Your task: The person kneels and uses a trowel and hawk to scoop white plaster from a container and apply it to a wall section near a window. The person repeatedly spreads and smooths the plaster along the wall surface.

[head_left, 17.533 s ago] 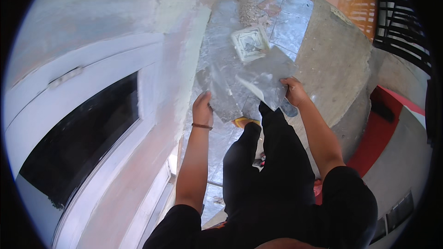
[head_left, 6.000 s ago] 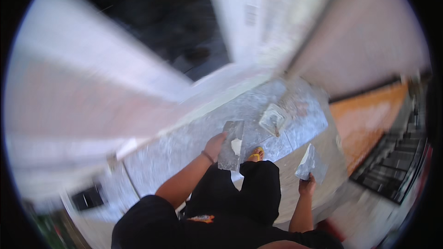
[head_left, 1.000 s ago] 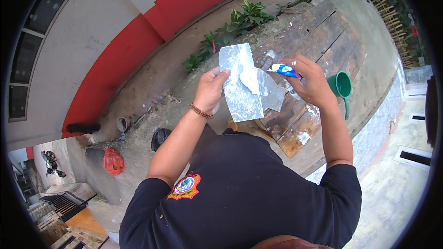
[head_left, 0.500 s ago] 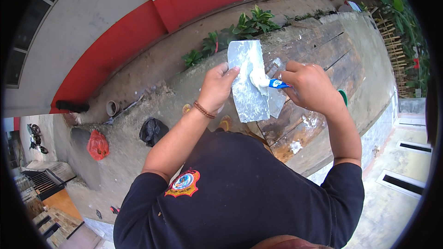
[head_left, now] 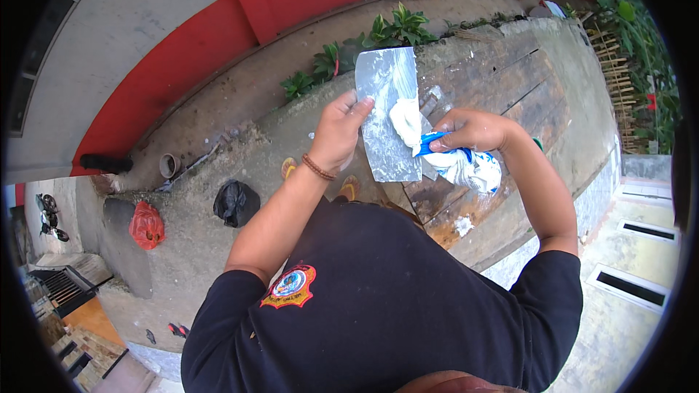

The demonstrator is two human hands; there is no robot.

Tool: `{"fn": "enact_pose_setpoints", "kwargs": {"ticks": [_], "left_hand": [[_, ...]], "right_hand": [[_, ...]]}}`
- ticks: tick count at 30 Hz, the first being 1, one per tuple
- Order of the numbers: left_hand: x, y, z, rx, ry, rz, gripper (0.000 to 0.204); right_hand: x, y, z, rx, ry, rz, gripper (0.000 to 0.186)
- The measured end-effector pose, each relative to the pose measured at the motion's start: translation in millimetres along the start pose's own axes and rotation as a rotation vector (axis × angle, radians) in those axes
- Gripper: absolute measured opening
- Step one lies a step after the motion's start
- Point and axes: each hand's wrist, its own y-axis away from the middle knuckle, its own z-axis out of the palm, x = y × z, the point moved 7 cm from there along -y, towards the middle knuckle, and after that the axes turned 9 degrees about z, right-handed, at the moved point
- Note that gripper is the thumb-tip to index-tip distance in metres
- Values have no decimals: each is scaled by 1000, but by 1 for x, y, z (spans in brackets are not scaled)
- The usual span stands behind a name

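Note:
My left hand (head_left: 339, 129) grips the left edge of a thin grey rectangular sheet (head_left: 384, 151), thumb on its face. White smears cover the sheet, and a thick lump of white paste (head_left: 405, 121) sits at its right edge. My right hand (head_left: 475, 131) is closed around the neck of a blue-and-white plastic bag (head_left: 467, 170). The bag's blue end touches the paste, and its full, crumpled body hangs out below my fingers. Partly hidden behind the sheet, a clear or greyish piece (head_left: 435, 99) lies on the wooden boards (head_left: 528, 105).
White powder (head_left: 463, 225) is spilled on the boards' near edge. A black plastic bag (head_left: 237, 204) and a red plastic bag (head_left: 147, 225) lie on the concrete at left. Leafy plants (head_left: 400, 27) grow beyond the sheet, before a red-and-grey wall (head_left: 182, 73). Sandals (head_left: 349, 189) show below.
The sheet has tilted and shifted slightly up. My right hand has moved a little left and turned, so the plastic bag's body now shows below it. The paste lump now sits at the sheet's edge.

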Motion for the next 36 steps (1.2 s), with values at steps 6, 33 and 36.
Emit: {"fn": "enact_pose_setpoints", "kwargs": {"ticks": [6, 33, 36], "left_hand": [[-6, 1, -16, -33, 273, -123, 28], [5, 56, -120, 334, 131, -157, 35], [3, 60, -127, 341, 141, -159, 36]], "right_hand": [[38, -16, 8, 21, -125, -37, 45], [236, -113, 75, 714, -137, 96, 46], [235, -96, 75, 584, -555, -66, 40]]}}
